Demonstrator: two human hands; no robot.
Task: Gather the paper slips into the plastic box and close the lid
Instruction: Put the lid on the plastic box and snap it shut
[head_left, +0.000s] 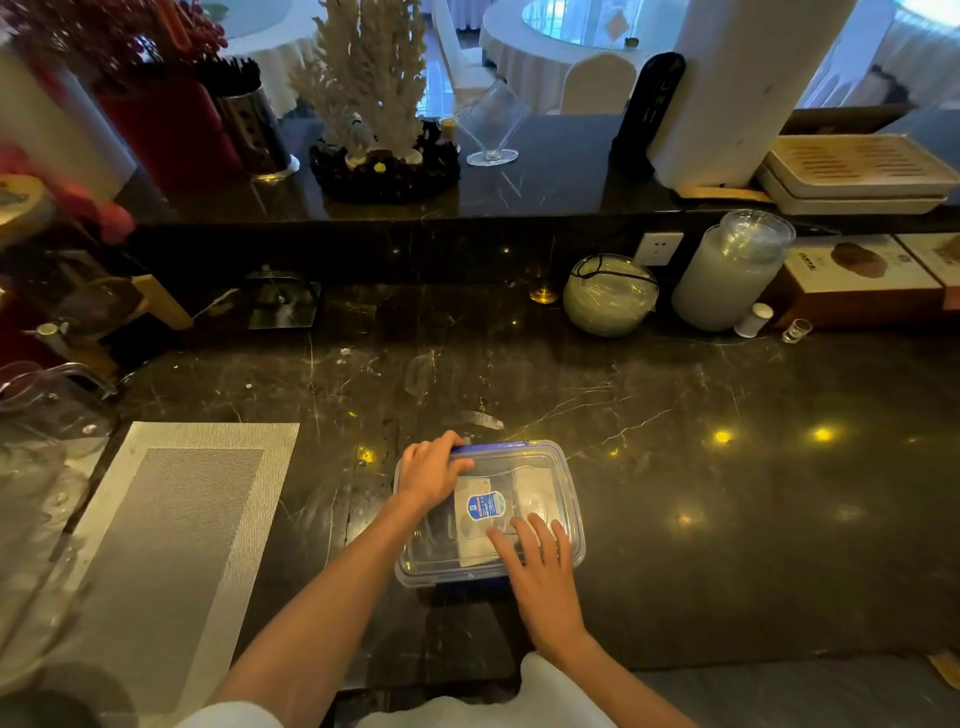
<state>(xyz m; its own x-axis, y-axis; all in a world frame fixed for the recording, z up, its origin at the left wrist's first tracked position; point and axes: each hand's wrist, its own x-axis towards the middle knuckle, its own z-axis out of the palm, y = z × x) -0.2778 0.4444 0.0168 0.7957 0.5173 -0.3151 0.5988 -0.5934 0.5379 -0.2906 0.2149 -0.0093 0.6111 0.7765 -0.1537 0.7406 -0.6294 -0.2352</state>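
Note:
A clear plastic box with blue clips sits on the dark marble counter, its transparent lid lying on top. Through the lid I see pale paper slips and a white label with a blue mark. My left hand rests on the lid's far left corner, fingers curled over the blue far clip. My right hand lies flat with fingers spread on the near right part of the lid. The near blue clip shows at the front edge.
A grey woven placemat lies to the left, beside glassware. At the back right stand a round glass bowl, a lidded jar, a small shot glass and cardboard boxes. A raised ledge holds decorations.

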